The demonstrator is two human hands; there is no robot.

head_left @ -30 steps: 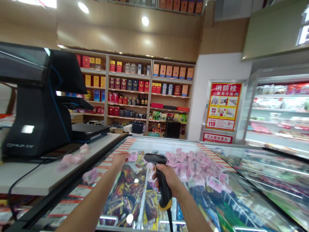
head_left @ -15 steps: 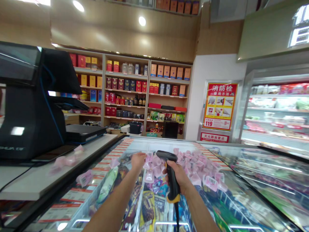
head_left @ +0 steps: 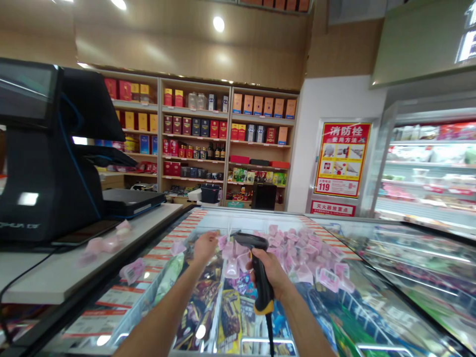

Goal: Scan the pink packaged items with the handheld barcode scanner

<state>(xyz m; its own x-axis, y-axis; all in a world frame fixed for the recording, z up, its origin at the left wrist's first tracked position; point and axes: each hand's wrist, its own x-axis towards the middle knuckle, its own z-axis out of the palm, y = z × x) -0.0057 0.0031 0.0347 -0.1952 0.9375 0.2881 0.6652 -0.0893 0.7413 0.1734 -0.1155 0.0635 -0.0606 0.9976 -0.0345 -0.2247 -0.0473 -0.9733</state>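
Note:
My right hand (head_left: pixel 273 270) is wrapped round the grip of a black and yellow handheld barcode scanner (head_left: pixel 263 285), its cord hanging down. The scanner's head points left, towards my left hand (head_left: pixel 206 246). My left fingers are pinched at the edge of a small pink package (head_left: pixel 222 242), which is partly hidden and blurred. Both hands are above the glass top of a chest freezer (head_left: pixel 223 218). Just beyond and below the scanner, a pile of similar pink packages (head_left: pixel 293 250) spreads to the right over the glass.
A black checkout terminal (head_left: pixel 48 173) stands on a white counter (head_left: pixel 37 287) at the left. Loose pink packages (head_left: pixel 98 246) lie on the counter's edge. Behind the freezer are shelves (head_left: pixel 193 113) of boxed goods; a lit refrigerated case (head_left: pixel 427 163) stands at the right.
My left hand and its pink package have moved a little left. The scanner has shifted slightly left too, its head still facing the package. The view has tilted slightly.

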